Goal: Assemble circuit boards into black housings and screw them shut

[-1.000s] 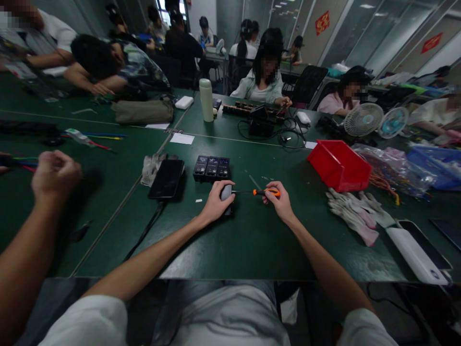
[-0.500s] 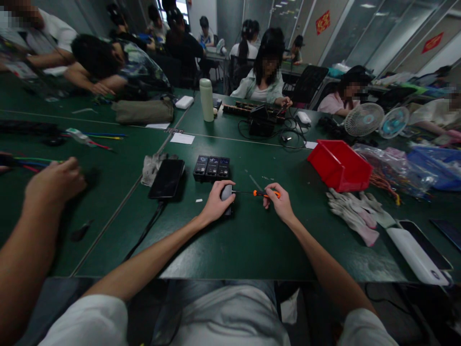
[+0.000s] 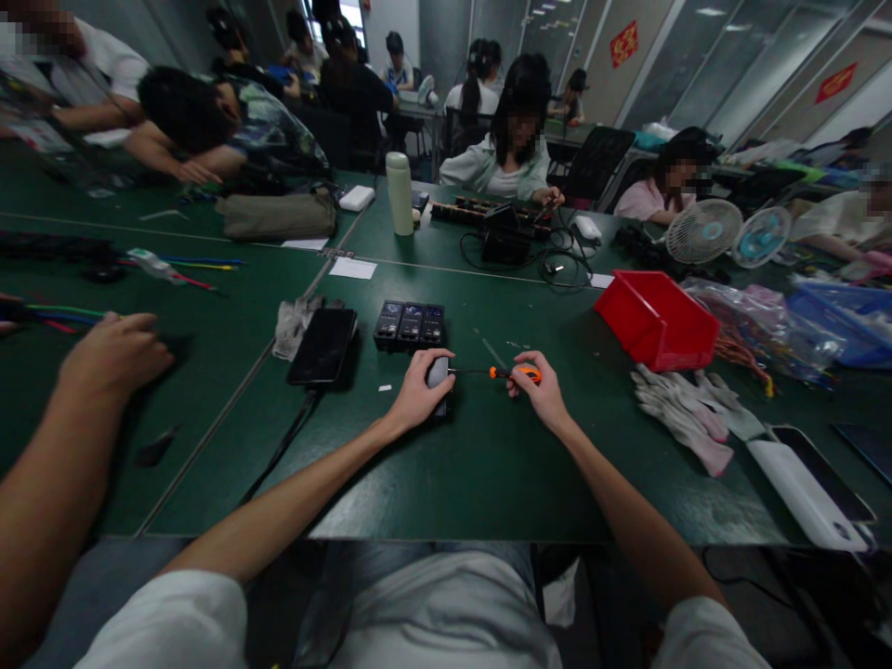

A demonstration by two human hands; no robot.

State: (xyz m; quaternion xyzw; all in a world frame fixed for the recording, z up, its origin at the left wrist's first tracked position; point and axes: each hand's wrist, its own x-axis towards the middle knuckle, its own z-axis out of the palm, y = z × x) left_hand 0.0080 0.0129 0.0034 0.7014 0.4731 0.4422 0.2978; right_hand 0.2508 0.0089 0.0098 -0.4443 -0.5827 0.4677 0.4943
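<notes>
My left hand (image 3: 416,395) is wrapped round a small grey-and-black module (image 3: 439,375) and presses it onto the green table (image 3: 488,465). My right hand (image 3: 542,393) pinches the orange handle of a screwdriver (image 3: 516,373), which lies level with its thin shaft pointing left into the side of the module. Just beyond the left hand stands a row of black modules (image 3: 411,325). A black phone (image 3: 322,346) lies to their left with a cable running toward me.
A red bin (image 3: 656,320) and a bag of coloured wires (image 3: 759,325) sit at the right, with white gloves (image 3: 689,412) and a white power bank (image 3: 808,488) nearer. A co-worker's arm (image 3: 62,437) reaches in at the left. Several people sit round the far tables.
My hands stay in place on the module and the screwdriver. The co-worker's hand at the left has dropped from a raised fist down onto the table.
</notes>
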